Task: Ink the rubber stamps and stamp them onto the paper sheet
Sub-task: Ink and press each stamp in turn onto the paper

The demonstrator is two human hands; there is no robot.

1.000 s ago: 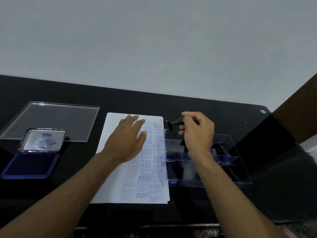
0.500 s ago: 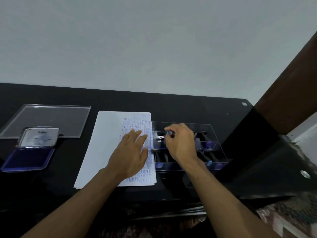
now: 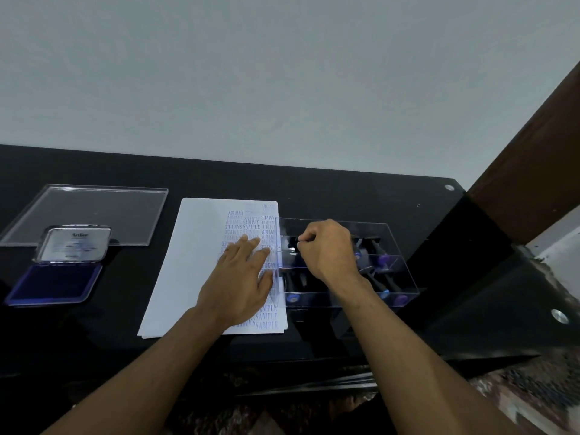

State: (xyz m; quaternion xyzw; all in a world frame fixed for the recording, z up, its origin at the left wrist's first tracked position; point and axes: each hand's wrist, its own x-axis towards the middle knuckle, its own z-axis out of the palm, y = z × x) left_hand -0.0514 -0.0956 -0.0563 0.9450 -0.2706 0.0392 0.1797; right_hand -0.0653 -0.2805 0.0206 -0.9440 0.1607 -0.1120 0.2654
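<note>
Both forearms reach in from the near edge over a black table (image 3: 345, 196). Left hand (image 3: 241, 284) lies flat, palm down, on the right part of the paper (image 3: 191, 262), fingers straight and slightly spread, tips over blue stamped words (SAMPLE, AIR MAIL); the left part of the sheet is blank. Paper sits mid-table, its right edge touching or just under the clear stamp box (image 3: 405, 268). Right hand (image 3: 326, 252) is over the left part of that box, fingers curled, thumb and forefinger pinching a small dark stamp (image 3: 293, 243) at the box's far-left compartment; cannot tell if the stamp is lifted or resting. More stamps (image 3: 384, 260) with dark handles and purple ends lie in the box's right and near compartments. Well apart on the left, the ink pad (image 3: 53, 284) sits open, blue pad showing, its metal lid tilted up behind. Just behind the pad, a clear flat lid (image 3: 103, 211) lies on the table. Grey wall beyond.
</note>
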